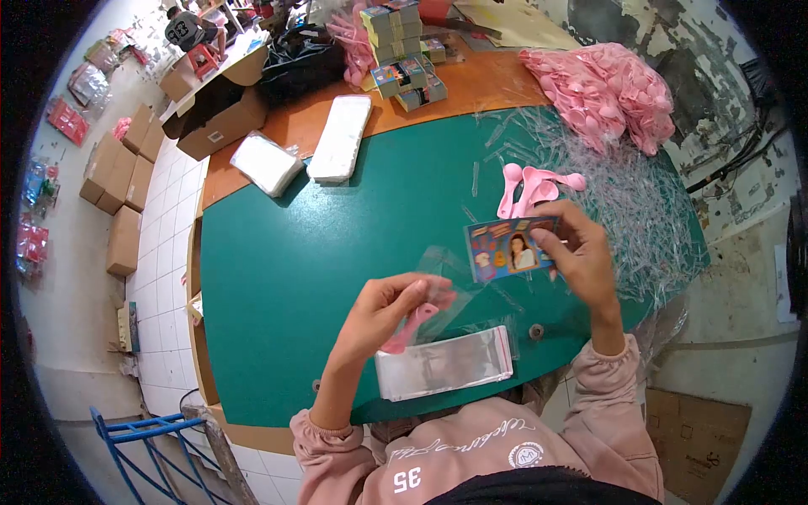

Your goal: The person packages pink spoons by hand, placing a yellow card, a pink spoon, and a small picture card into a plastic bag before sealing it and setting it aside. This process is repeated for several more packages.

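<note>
Just one view here, from a cam worn on the person's head. It looks forward and steeply down over their own sweatshirt [480, 438], which fills the bottom edge. The lens is super wide, so straight stuff bows and the corners go black in a round rim. The left hand [377, 310] and right hand [582, 257] are pretty close to it, around the middle and right of center, with the bench [295, 252] spread out under them. It also catches tiled floor [164, 295] off left, wall [720, 198] on the right, and another person [187, 29] way back, top left.
</note>
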`<act>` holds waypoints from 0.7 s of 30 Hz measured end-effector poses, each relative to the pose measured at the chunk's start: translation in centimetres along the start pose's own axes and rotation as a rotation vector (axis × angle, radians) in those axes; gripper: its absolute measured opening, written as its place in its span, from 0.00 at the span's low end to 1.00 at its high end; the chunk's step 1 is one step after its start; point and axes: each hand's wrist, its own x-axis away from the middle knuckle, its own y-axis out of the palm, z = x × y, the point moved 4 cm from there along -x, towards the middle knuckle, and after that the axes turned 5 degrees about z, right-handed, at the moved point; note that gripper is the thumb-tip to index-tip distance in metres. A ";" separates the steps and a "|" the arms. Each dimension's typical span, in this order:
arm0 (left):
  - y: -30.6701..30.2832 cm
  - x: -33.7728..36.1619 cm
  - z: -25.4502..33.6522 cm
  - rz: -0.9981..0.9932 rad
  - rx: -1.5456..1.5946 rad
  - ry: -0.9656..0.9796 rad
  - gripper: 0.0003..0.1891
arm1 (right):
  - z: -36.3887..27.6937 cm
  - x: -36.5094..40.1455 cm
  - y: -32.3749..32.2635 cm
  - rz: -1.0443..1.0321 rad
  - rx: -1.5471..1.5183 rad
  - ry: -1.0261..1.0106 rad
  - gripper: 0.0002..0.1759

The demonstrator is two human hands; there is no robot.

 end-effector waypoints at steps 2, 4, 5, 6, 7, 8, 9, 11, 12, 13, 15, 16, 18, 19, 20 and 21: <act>-0.2 -0.3 0.1 0.006 -0.008 0.033 0.17 | -1.8 0.0 1.6 -0.033 -0.004 -0.044 0.08; -0.3 -0.6 0.1 -0.046 -0.026 0.025 0.15 | -2.7 -0.2 2.4 -0.068 -0.007 -0.093 0.08; -0.4 -0.6 0.0 -0.051 -0.046 0.030 0.15 | -3.3 -0.2 2.9 -0.138 0.135 -0.222 0.07; -0.6 -0.7 0.0 -0.044 -0.046 0.037 0.15 | -3.8 -0.1 3.4 -0.207 0.278 -0.351 0.07; -0.7 -0.8 -0.1 -0.049 -0.124 0.017 0.15 | -4.0 -0.2 3.5 -0.234 0.286 -0.331 0.08; -0.9 -0.9 -0.4 -0.054 -0.202 -0.005 0.15 | -4.0 -0.3 3.7 -0.238 0.287 -0.336 0.08; -0.8 -1.1 -0.8 -0.048 -0.181 0.012 0.14 | -3.9 -0.4 4.1 -0.269 0.310 -0.380 0.07; -0.6 -1.3 -0.9 -0.069 -0.190 0.019 0.14 | -3.3 -0.6 4.8 -0.295 0.333 -0.422 0.06; -0.4 -1.4 -0.9 -0.093 -0.198 0.025 0.16 | -2.7 -0.9 5.5 -0.384 0.279 -0.421 0.06; -0.4 -1.5 -1.1 -0.094 -0.199 0.026 0.16 | -2.2 -1.1 6.2 -0.475 0.223 -0.419 0.07; -0.4 -1.4 -1.0 -0.090 -0.261 0.126 0.25 | -1.6 -1.5 7.5 -0.584 0.248 -0.319 0.09; -0.4 -1.4 -1.1 -0.085 -0.264 0.126 0.25 | -0.9 -1.6 8.2 -0.694 0.271 -0.216 0.11; -0.7 -1.4 -1.0 0.020 -0.563 0.168 0.32 | 1.2 -1.9 9.4 -0.628 0.284 -0.329 0.13; -0.6 -1.3 -1.1 0.024 -0.565 0.165 0.32 | 2.0 -1.8 9.9 -0.626 0.185 -0.330 0.14; -0.7 -1.2 -1.2 0.094 -0.755 0.121 0.33 | 2.3 -1.8 10.1 -0.621 0.086 -0.331 0.15; -1.0 -1.1 -1.2 0.164 -0.946 0.078 0.34 | 2.3 -1.9 10.0 -0.621 0.083 -0.334 0.15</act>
